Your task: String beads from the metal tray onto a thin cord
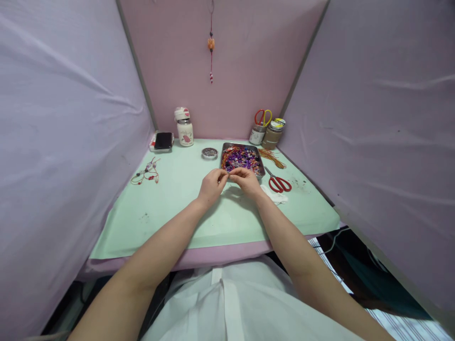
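My left hand (212, 183) and my right hand (246, 180) meet fingertip to fingertip over the green table cover, just in front of a metal tray (263, 176). Thumb and forefinger are pinched on both sides. Whatever sits between the fingertips is too small to make out. Purple, orange and white beads (241, 157) fill the tray, with some orange cord at its left side. To the right of my right hand lie red-handled scissors (279, 184) and a crumpled white tissue (275, 195).
Behind stand a small round dish (209, 153), a white bottle (185, 131), a phone-like black slab (164, 140), a jar holding scissors (257, 135) and a brown jar (273, 136). Orange cords (273, 158) lie right of the tray, beaded strings (147, 172) at left. A beaded pendant (211, 45) hangs behind.
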`<action>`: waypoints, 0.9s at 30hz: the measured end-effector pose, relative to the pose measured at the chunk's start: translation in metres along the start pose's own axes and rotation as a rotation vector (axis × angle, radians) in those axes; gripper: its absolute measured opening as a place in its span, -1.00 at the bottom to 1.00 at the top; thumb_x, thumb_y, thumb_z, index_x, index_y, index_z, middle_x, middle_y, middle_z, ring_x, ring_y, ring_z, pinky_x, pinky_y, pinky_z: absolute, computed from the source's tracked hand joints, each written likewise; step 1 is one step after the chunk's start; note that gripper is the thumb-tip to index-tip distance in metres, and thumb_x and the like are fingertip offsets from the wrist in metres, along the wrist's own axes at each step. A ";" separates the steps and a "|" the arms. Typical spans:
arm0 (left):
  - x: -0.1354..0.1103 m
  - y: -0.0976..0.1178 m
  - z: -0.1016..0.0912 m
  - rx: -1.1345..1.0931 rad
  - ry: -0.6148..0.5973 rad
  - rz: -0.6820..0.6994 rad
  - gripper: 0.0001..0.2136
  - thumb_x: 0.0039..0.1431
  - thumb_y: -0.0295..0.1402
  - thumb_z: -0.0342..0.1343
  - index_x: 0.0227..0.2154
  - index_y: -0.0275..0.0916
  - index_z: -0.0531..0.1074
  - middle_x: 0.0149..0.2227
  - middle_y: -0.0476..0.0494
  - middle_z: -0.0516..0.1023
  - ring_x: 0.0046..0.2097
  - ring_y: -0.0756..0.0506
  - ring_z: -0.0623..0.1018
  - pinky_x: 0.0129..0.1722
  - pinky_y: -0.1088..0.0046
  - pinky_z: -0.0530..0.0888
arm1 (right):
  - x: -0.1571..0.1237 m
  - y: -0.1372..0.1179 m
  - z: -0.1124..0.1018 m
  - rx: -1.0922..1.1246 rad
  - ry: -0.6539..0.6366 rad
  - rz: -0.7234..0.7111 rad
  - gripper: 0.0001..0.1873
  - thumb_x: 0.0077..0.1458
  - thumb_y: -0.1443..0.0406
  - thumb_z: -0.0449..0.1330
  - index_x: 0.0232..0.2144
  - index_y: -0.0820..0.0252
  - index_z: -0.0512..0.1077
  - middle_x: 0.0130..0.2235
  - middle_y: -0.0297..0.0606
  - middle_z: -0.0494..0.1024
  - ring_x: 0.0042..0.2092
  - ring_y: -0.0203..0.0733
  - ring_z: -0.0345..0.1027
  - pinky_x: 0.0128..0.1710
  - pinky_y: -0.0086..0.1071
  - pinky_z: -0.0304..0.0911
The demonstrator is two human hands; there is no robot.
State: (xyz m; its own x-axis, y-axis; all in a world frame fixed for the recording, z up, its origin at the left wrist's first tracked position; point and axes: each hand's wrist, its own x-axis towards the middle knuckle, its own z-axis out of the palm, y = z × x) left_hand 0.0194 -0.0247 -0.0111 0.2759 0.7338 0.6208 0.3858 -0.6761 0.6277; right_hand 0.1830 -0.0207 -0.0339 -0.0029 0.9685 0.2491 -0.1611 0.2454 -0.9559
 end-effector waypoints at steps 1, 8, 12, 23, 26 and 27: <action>0.000 0.000 0.000 0.000 -0.002 0.001 -0.91 0.20 -0.40 0.03 -0.40 -0.23 0.41 -0.38 -0.06 0.49 -0.34 -0.02 0.43 -0.28 0.44 0.37 | 0.000 0.000 0.000 0.002 0.000 -0.004 -0.77 -0.23 0.19 0.43 -0.45 0.08 0.53 -0.42 -0.41 0.54 -0.37 -0.32 0.38 -0.23 -0.35 0.30; 0.000 -0.002 0.001 -0.004 -0.003 0.013 -0.91 0.20 -0.40 0.03 -0.39 -0.23 0.41 -0.38 -0.06 0.49 -0.33 -0.01 0.43 -0.27 0.44 0.38 | -0.002 -0.004 0.002 -0.057 0.032 -0.015 -0.75 -0.25 0.16 0.42 -0.46 0.09 0.52 -0.44 -0.40 0.53 -0.37 -0.29 0.36 -0.25 -0.32 0.31; 0.000 -0.001 0.001 0.005 -0.008 0.003 -0.91 0.19 -0.41 0.03 -0.40 -0.23 0.41 -0.36 -0.08 0.51 -0.32 -0.02 0.45 -0.26 0.43 0.38 | -0.002 -0.006 0.003 -0.072 0.042 -0.032 -0.76 -0.24 0.17 0.41 -0.46 0.10 0.53 -0.43 -0.39 0.53 -0.36 -0.29 0.38 -0.21 -0.31 0.32; 0.000 -0.004 0.001 0.016 -0.015 0.005 -0.90 0.19 -0.41 0.02 -0.39 -0.23 0.42 -0.34 -0.10 0.52 -0.30 -0.04 0.46 -0.23 0.41 0.40 | -0.003 -0.006 0.004 -0.071 0.040 -0.037 -0.77 -0.23 0.19 0.41 -0.45 0.11 0.54 -0.42 -0.39 0.55 -0.35 -0.30 0.39 -0.19 -0.32 0.32; 0.000 -0.005 0.002 0.019 -0.017 0.007 -0.90 0.19 -0.42 0.02 -0.39 -0.23 0.42 -0.35 -0.10 0.52 -0.29 -0.04 0.46 -0.23 0.41 0.40 | -0.004 -0.008 0.005 -0.079 0.041 -0.040 -0.78 -0.23 0.19 0.41 -0.46 0.11 0.55 -0.42 -0.38 0.56 -0.35 -0.29 0.39 -0.18 -0.31 0.32; 0.000 -0.005 0.002 0.022 -0.017 0.005 -0.90 0.19 -0.42 0.02 -0.38 -0.23 0.42 -0.35 -0.10 0.52 -0.29 -0.04 0.46 -0.23 0.41 0.40 | -0.004 -0.008 0.006 -0.086 0.041 -0.040 -0.78 -0.23 0.19 0.41 -0.46 0.11 0.55 -0.42 -0.38 0.56 -0.34 -0.28 0.39 -0.18 -0.30 0.32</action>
State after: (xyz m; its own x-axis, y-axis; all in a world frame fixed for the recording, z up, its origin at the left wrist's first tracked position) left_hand 0.0190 -0.0214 -0.0148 0.2931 0.7315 0.6156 0.4034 -0.6784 0.6140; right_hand 0.1788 -0.0266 -0.0265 0.0428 0.9582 0.2828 -0.0754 0.2854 -0.9555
